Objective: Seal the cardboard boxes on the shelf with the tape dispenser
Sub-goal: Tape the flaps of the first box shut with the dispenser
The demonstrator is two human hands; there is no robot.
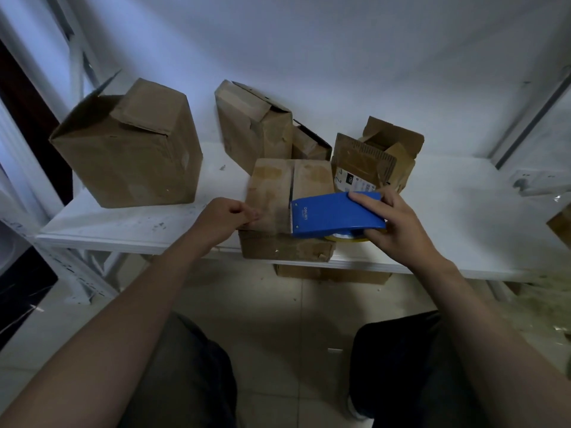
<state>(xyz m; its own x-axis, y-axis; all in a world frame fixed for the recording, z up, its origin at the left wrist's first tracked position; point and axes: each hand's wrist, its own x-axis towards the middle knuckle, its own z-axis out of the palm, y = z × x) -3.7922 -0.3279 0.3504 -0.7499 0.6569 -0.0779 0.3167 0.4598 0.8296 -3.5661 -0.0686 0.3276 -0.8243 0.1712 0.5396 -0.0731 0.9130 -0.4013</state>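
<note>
The white shelf board [123,223] carries everything here. Toward its left end stands the large brown cardboard box [129,149], with one top flap sticking up at its back corner. At the back edge near the middle leans the tall creased cardboard box [253,131], its top flaps loosely folded. Right of it, also toward the back, sits the open corrugated cardboard box with a printed label [370,159], flaps raised. Between those two a small brown cardboard box [309,143] is tucked in.

The flat brown cardboard box [278,193] lies at the shelf's front edge, near the middle, overhanging it slightly. The seam between its two closed top flaps runs away from me.

My right hand [398,223] grasps the blue plastic tape dispenser [333,213] – fingers along its far side, thumb underneath – with its metal-edged end over the seam near the front of that flat box. A yellowish roll of tape [349,239] shows beneath the blue shell.

My left hand [222,220] has its fingers curled at the flat box's left edge – holding it there.
</note>
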